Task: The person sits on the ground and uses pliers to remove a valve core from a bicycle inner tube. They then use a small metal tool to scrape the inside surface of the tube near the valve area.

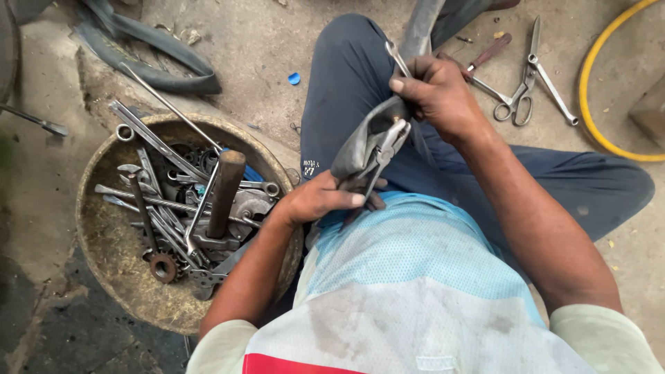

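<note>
Gripping grey rubber strip [360, 149] over lap: left hand [318, 199] pinched lower end, right hand [433, 93] fisted around top and metal clamp tool [385, 149]. Left of strip, pan [111, 242] with spanners [149, 138], hammer [223, 197]. Beyond strip, scissors [528, 79] on dusty concrete floor [242, 41].

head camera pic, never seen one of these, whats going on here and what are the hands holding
The one picture comes from a camera worn on the person's head, looking down at their own lap as they sit on a concrete floor. The left hand and right hand together grip a piece of grey rubber, with a metal tool clamped against it; the right hand also holds a thin metal lever. To the person's left stands a round pan full of wrenches, sprockets and a hammer. On the floor ahead lie scissors, a black tube and a yellow hose.
</note>
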{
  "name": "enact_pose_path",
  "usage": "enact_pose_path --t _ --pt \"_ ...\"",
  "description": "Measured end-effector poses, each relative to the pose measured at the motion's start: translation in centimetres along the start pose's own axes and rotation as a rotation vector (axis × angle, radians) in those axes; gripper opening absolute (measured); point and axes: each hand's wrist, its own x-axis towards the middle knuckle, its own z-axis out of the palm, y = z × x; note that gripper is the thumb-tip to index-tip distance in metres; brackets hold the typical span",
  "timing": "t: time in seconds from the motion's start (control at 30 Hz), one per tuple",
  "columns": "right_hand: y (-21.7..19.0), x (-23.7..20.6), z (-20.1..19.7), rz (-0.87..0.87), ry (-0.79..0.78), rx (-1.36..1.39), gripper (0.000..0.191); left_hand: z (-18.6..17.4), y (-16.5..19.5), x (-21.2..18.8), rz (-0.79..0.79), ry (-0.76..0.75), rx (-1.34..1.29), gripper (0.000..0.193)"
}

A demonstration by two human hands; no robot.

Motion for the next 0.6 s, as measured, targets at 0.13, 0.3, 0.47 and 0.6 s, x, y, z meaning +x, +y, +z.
enact_pose_path --t 0.13,0.3,0.47,0.6 --pt "-0.6 1.1 0.0 -0.054 0.032 0.054 0.010 2.0 1.3 -0.3 -0.184 0.163 0.544 0.041" --pt "-0.9 1.8 -0.8 -0.051 0.005 0.065 0.013 4.1 3.1 -1.2 -0.188 0.146 0.883 0.061" --pt "-0.5 1.7 -0.7 0.009 -0.013 0.100 0.014 4.4 3.3 -1.3 -0.097 0.151 0.894 0.065" --pt "-2.3 1.2 0.1 0.037 -0.041 0.080 0.015 3.5 2.6 -1.0 -0.122 0.179 0.910 0.054"
